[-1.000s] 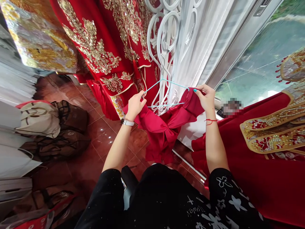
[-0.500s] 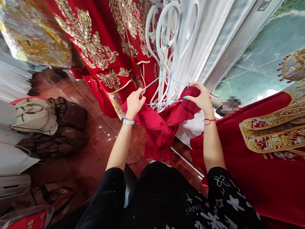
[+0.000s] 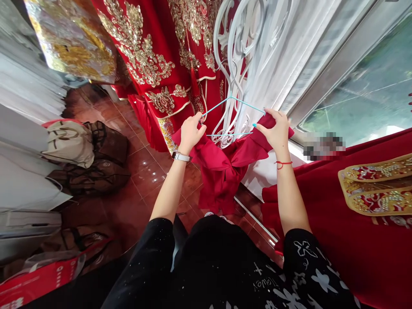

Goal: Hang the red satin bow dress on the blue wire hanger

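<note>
A dark red dress (image 3: 222, 171) hangs in front of me on a thin light-blue clothes hanger (image 3: 244, 102), its top part draped over both ends of the hanger. The hanger's metal hook points up and away, near a white scrollwork rack. My left hand (image 3: 192, 133) is closed on the dress at the hanger's left end. At the right end my right hand (image 3: 276, 128) pinches the cloth between thumb and fingers. Both hands grip at about the same height, and the hanger's lower bar shows between them.
Red gowns with gold beading (image 3: 138, 47) hang at the back left. A white scrollwork rack (image 3: 230, 25) and white curtains (image 3: 283, 47) stand ahead. Bags (image 3: 71, 143) lie on the tiled floor (image 3: 148, 167) at left. Red cloth with beaded pieces (image 3: 322, 206) spreads at right.
The view has shifted, so the surroundings sit further right. Both hands still hold the dress at the hanger's ends; the right hand's grip looks slightly adjusted.
</note>
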The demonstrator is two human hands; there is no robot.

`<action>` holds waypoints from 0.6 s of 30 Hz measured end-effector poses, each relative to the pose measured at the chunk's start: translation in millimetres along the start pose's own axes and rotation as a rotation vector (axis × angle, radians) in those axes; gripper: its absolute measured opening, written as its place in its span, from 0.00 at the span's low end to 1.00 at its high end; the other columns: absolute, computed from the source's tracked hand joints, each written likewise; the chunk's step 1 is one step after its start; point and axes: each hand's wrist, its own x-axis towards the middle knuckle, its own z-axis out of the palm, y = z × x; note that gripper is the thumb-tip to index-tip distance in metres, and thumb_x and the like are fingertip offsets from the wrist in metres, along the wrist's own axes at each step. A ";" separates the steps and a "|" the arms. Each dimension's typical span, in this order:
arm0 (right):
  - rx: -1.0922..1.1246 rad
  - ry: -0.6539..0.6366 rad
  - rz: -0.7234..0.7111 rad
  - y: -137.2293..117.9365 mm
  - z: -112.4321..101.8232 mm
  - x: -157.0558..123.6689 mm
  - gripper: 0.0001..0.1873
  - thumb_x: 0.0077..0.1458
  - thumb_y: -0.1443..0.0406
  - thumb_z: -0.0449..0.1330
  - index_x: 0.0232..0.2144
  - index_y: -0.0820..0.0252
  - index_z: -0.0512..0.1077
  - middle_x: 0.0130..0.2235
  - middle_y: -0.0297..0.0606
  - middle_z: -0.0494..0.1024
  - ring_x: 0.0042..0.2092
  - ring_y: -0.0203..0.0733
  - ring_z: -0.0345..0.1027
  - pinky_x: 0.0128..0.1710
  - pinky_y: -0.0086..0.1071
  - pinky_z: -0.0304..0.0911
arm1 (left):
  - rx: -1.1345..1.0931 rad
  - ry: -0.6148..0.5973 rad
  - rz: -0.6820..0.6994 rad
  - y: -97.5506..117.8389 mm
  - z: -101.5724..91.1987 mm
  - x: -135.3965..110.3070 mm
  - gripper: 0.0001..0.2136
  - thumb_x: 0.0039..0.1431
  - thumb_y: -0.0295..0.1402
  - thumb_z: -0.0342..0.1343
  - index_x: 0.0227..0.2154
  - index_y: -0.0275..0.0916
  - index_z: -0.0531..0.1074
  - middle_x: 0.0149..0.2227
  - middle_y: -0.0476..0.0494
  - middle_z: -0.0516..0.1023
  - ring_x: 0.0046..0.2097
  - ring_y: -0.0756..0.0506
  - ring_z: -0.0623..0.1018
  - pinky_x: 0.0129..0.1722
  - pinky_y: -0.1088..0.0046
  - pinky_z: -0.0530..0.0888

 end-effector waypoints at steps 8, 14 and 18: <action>-0.154 -0.022 0.122 -6.9 23.2 -4.3 0.32 0.63 0.55 0.58 0.67 0.53 0.64 0.72 0.57 0.57 0.75 0.75 0.45 0.64 0.82 0.47 | -0.148 0.054 -0.012 -9.5 8.0 -3.8 0.20 0.65 0.36 0.56 0.59 0.43 0.70 0.58 0.35 0.77 0.64 0.32 0.74 0.70 0.45 0.64; 0.032 -0.023 0.036 1.4 23.3 8.8 0.32 0.58 0.55 0.64 0.63 0.55 0.69 0.68 0.54 0.67 0.71 0.67 0.57 0.70 0.72 0.50 | -0.158 0.103 -0.079 -18.7 10.2 -6.2 0.34 0.61 0.46 0.64 0.67 0.40 0.64 0.73 0.29 0.62 0.77 0.26 0.55 0.76 0.36 0.44; 0.281 0.000 -0.038 23.8 -1.2 11.0 0.26 0.63 0.55 0.59 0.62 0.53 0.70 0.62 0.47 0.75 0.67 0.56 0.67 0.71 0.59 0.59 | -0.322 -0.050 0.016 -39.2 -14.3 -5.0 0.27 0.68 0.50 0.57 0.65 0.45 0.67 0.70 0.34 0.69 0.74 0.32 0.64 0.76 0.40 0.51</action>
